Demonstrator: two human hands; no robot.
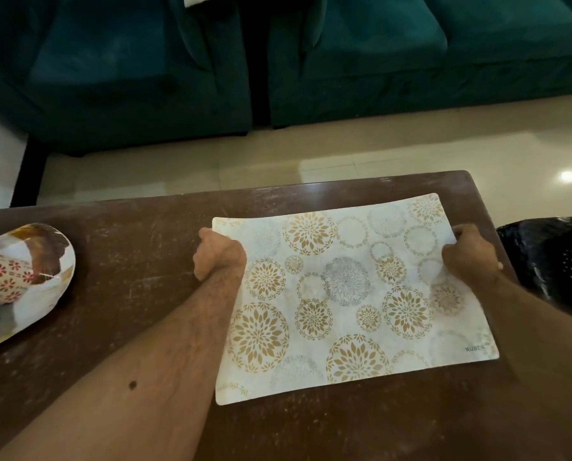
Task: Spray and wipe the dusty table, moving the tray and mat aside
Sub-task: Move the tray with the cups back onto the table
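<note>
A white mat [344, 294] printed with gold and grey flower circles lies on the dusty brown table [138, 261]. My left hand [218, 254] grips the mat's left edge near the far corner, fingers curled under it. On the opposite side, my right hand [471, 252] pinches the right edge. A patterned tray [45, 261] sits at the table's left end, partly cut off by the frame, with a red-flowered object [2, 277] resting on it.
A black perforated chair [554, 261] stands right beside the table's right edge. Beyond the table lies pale tiled floor [278, 161], then a dark teal sofa [378, 61]. Dust streaks cover the bare wood around the mat.
</note>
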